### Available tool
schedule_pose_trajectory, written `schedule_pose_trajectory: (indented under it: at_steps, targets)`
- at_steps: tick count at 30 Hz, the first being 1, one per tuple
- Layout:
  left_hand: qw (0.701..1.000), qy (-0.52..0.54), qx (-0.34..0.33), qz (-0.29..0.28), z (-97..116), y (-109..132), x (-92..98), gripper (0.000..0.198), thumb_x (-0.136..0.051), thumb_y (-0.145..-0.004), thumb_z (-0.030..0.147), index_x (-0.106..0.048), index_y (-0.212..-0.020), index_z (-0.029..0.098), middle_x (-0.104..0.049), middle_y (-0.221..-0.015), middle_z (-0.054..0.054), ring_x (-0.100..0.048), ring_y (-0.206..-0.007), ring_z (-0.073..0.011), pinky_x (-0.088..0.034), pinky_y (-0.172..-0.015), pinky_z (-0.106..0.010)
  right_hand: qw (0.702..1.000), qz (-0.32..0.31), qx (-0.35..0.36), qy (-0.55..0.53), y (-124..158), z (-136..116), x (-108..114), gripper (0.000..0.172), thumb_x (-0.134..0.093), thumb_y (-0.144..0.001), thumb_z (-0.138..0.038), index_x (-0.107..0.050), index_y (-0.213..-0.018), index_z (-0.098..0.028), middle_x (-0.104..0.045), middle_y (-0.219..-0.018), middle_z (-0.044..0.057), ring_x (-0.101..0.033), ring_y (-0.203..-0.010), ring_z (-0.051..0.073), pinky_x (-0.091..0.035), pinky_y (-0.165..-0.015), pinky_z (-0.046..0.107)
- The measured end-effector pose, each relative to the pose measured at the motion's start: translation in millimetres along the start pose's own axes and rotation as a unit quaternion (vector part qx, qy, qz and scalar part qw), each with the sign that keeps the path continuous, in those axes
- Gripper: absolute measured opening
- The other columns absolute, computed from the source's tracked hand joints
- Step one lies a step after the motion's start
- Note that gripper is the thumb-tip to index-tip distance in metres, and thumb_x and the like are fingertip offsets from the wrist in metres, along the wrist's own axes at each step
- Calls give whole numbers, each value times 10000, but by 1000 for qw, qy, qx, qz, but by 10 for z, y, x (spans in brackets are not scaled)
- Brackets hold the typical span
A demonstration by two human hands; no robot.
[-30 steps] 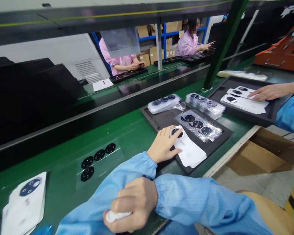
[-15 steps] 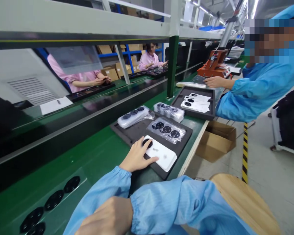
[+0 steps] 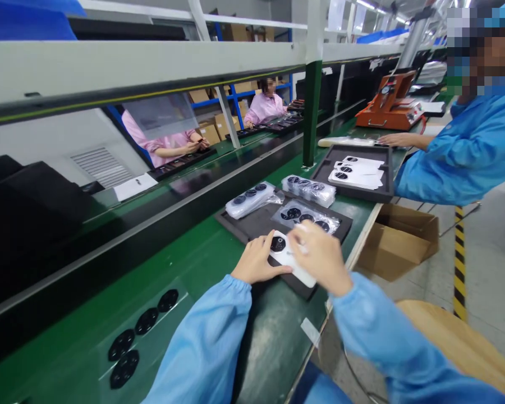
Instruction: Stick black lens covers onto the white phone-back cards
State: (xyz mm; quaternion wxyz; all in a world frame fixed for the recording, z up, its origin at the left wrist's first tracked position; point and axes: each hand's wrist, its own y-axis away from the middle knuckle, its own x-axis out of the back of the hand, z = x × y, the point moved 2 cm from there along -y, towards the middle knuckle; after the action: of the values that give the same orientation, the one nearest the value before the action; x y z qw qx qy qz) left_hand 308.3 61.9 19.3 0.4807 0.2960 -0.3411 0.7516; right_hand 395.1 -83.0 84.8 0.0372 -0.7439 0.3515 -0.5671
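Smooth plastic, matt foam, woven cloth, bare cardboard
The white phone back cover looks like smooth, faintly glossy plastic, and its black camera ring shines harder. The dark tray is matt foam, while the clear plastic bags are thin, shiny and creased. The green bench mat is smooth rubber with a soft sheen, and the glossy black discs sit on clear film. The blue sleeve is light woven cloth, the carton rough matt cardboard, the stool pale smooth wood, and the orange machine painted metal
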Motion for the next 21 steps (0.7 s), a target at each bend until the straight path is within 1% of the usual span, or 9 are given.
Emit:
schedule_pose_trajectory:
  at_steps: [1,3,5,6,9,12,14,18,21]
  targets:
    - [999,-31,4,-22,4,-11,5,532,-609,-886,449,-485,-1334,192,-522,-1324,-122,-520,-1192,-296,-407,-1009,-543,999,-30,-33,24,-13,257,27,374,-366,-949,-317,-666,-794,-157,-640,-890,139,-600,-889,242,-436,-793,361]
    - [995,-73,19,-62,9,-38,8,857,-697,-742,603,-392,-1418,174,-518,-1290,-154,-491,-1204,-346,-367,-1023,-563,990,-119,-58,56,-31,666,11,437,-436,-936,-414,-619,-634,-157,-631,-767,121,-608,-839,250,-418,-832,401]
    - [992,-90,30,-86,14,-65,3,1122,-734,-601,705,-301,-1475,151,-505,-1262,-181,-469,-1203,-378,-347,-1032,-549,973,-212,-62,69,-46,899,-48,484,-471,-928,-495,-594,-602,-160,-617,-690,71,-615,-788,223,-430,-848,419]
    - [991,-94,35,-94,16,-74,-3,1182,-731,-574,728,-269,-1490,140,-497,-1255,-187,-465,-1200,-383,-344,-1032,-537,963,-252,-61,72,-55,953,-77,478,-484,-927,-518,-603,-637,-157,-620,-691,46,-618,-781,205,-441,-857,421]
    - [989,-95,44,-108,20,-86,-20,1190,-707,-594,737,-232,-1502,133,-478,-1252,-184,-460,-1194,-376,-342,-1031,-505,939,-331,-60,76,-82,961,-125,387,-528,-925,-507,-638,-837,-147,-656,-833,23,-630,-864,178,-466,-898,426]
    - [989,-86,51,-112,27,-83,-32,1180,-718,-593,721,-240,-1498,134,-469,-1244,-182,-452,-1189,-377,-343,-1027,-491,922,-377,-67,65,-100,896,-141,331,-558,-925,-455,-636,-994,-141,-656,-1009,57,-622,-967,196,-484,-908,438]
    - [990,-74,57,-110,31,-81,-37,1170,-731,-589,705,-247,-1494,143,-470,-1237,-177,-450,-1183,-377,-338,-1027,-495,911,-402,-78,45,-104,864,-161,325,-564,-926,-433,-623,-1061,-143,-642,-1072,66,-619,-985,203,-500,-894,436]
    - [993,-22,71,-95,21,-82,-54,1155,-785,-540,657,-306,-1468,163,-476,-1227,-167,-438,-1195,-388,-317,-1041,-508,890,-440,-119,-26,-111,856,-205,329,-578,-922,-413,-613,-1104,-142,-626,-1114,63,-617,-992,219,-524,-862,419]
    - [993,49,84,-68,-17,-74,-81,1169,-848,-464,595,-364,-1440,169,-484,-1226,-163,-412,-1225,-409,-268,-1073,-533,871,-454,-148,-112,-117,884,-186,321,-596,-912,-398,-621,-1089,-132,-629,-1098,48,-624,-972,228,-539,-832,399]
